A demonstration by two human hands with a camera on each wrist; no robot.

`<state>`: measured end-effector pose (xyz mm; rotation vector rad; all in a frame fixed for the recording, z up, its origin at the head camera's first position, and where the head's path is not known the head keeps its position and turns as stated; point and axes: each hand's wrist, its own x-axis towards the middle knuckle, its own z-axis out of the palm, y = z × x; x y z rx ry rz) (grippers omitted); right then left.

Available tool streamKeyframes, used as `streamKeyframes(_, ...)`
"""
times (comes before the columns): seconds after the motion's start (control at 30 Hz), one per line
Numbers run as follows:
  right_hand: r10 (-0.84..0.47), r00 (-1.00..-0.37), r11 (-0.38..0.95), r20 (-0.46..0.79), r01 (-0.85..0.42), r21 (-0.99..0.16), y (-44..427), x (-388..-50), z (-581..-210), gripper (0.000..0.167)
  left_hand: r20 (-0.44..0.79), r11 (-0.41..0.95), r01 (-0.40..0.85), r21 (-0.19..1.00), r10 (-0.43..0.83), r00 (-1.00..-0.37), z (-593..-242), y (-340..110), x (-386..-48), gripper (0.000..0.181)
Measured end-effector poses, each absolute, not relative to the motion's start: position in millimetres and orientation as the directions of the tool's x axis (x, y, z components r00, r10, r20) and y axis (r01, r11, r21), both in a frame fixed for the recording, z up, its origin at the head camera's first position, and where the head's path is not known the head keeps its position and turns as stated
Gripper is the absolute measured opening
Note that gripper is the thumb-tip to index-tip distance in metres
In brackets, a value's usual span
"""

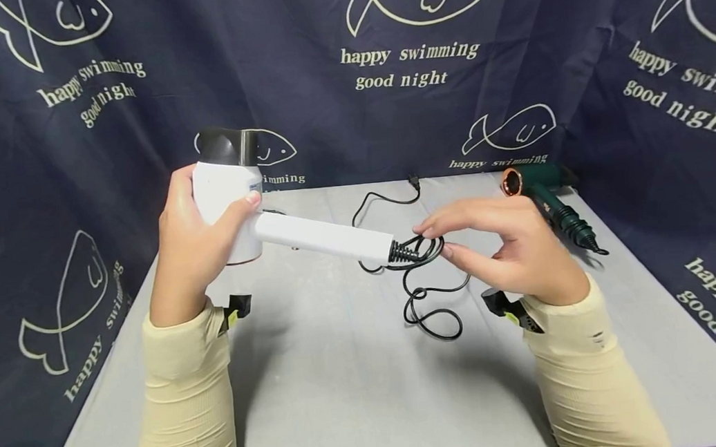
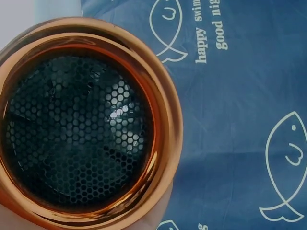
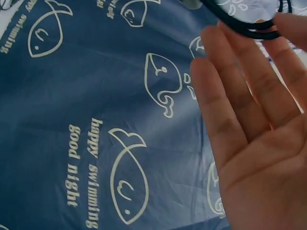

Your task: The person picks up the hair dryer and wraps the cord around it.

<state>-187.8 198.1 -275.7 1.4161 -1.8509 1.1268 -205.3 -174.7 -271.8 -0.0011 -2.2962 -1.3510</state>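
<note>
1. Head view: The 2 hands are well apart, with the white hair dryer (image 1: 284,230) between them, seemingly held above the table (image 1: 357,390). The left hand (image 1: 193,238) grips its barrel at the left; a black nozzle (image 1: 222,146) tops that barrel.
2. Same view: The handle (image 1: 334,242) gives the long axis that matters, running from the left hand toward the right, its right end slightly nearer the person. That end, where the black cable (image 1: 431,249) leaves, lies just left of the right hand (image 1: 512,244), which is the nearer of the 2 to it. The right hand pinches loops of the cable between thumb and fingers. More cable lies on the table, with a plug (image 1: 414,183) toward the far edge. A green hair dryer (image 1: 549,200) lies at the far right.
3. Left wrist view: A copper-coloured ring (image 2: 168,120) surrounds a mesh grille (image 2: 72,129); the left hand's grip is mostly hidden here.
4. Right wrist view: At least 2 strands of cable run to the right thumb (image 3: 293,31), with the fingers extended beside them.
</note>
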Motion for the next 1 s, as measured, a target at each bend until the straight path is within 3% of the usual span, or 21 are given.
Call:
streamKeyframes(0.23, -0.323, -0.24, 0.152, 0.916, -0.968, -0.2, 189.9, -180.5, -271.3, 0.013, 0.438, 0.423, 0.285, 0.86, -0.326, -0.838, -270.7, -172.1, -206.9, 0.062)
streamKeyframes(0.4, -0.487, -0.242, 0.075, 0.839, -0.969, -0.236, 181.4, -179.6, -276.4, 0.005, 0.465, 0.28, 0.38, 0.881, -0.37, -0.804, -272.4, -168.6, -208.8, 0.057)
streamKeyframes(0.5, -0.585, -0.309, 0.145, 0.75, -0.95, -0.278, 178.5, -181.9, -283.6, 0.006, 0.465, 0.218, 0.412, 0.885, -0.36, -0.809, -272.9, -166.9, -209.0, 0.054)
streamKeyframes(0.57, -0.598, -0.4, 0.285, 0.694, -0.916, -0.282, 177.8, -184.1, -288.4, 0.012, 0.462, 0.203, 0.416, 0.887, -0.343, -0.818, -272.9, -166.5, -208.8, 0.052)
streamKeyframes(0.67, -0.532, -0.54, 0.473, 0.652, -0.829, -0.3, 176.9, -188.0, -294.9, 0.02, 0.452, 0.219, 0.4, 0.89, -0.296, -0.842, -272.9, -166.4, -207.3, 0.052)
streamKeyframes(0.73, -0.467, -0.593, 0.539, 0.656, -0.779, -0.321, 176.0, -190.2, -298.2, 0.024, 0.429, 0.258, 0.368, 0.893, -0.246, -0.869, -273.0, -165.8, -206.0, 0.053)
streamKeyframes(0.87, -0.382, -0.577, 0.509, 0.722, -0.783, -0.358, 172.6, -193.8, -303.1, 0.028, 0.355, 0.381, 0.279, 0.881, -0.147, -0.923, -273.7, -161.5, -203.2, 0.064)
streamKeyframes(1.0, -0.389, -0.563, 0.451, 0.729, -0.807, -0.383, 169.3, -196.2, -309.2, 0.035, 0.341, 0.433, 0.275, 0.859, -0.082, -0.936, -275.1, -153.9, -203.0, 0.07)
